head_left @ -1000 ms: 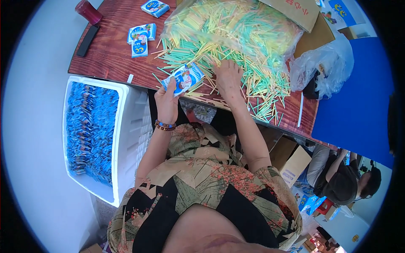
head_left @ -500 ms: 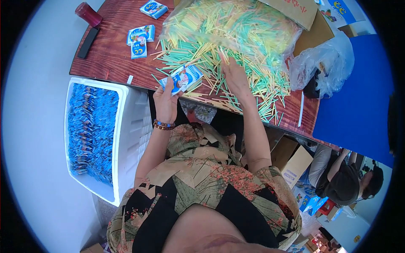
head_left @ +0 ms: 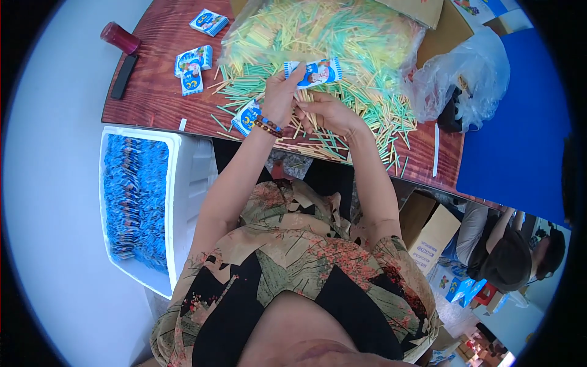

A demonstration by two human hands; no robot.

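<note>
My left hand (head_left: pixel 282 101), with a beaded bracelet at the wrist, grips a small blue-and-white packet (head_left: pixel 321 73) above the loose sticks. Close by, my right hand (head_left: pixel 333 115) is closed, its fingers pinching a few pale thin sticks (head_left: pixel 310 109) just under the packet. A second blue-and-white packet (head_left: pixel 246 118) lies near the table edge, partly behind my left wrist. Thin green and yellow sticks (head_left: pixel 382 116) are strewn around both hands, spilling from a large clear plastic bag (head_left: pixel 348 30) full of them.
More packets (head_left: pixel 191 79) lie at the left on the reddish wooden table (head_left: pixel 159 104), near a dark red cup (head_left: pixel 120 38) and a black bar (head_left: pixel 124 76). A white foam box (head_left: pixel 174 208) of blue packets stands at left. Plastic bag (head_left: pixel 483 73) at right; a person (head_left: pixel 507 257) sits beyond.
My left hand has moved right and away from me, bringing a packet over the sticks. My right hand has drawn back toward it with sticks between the fingers.
</note>
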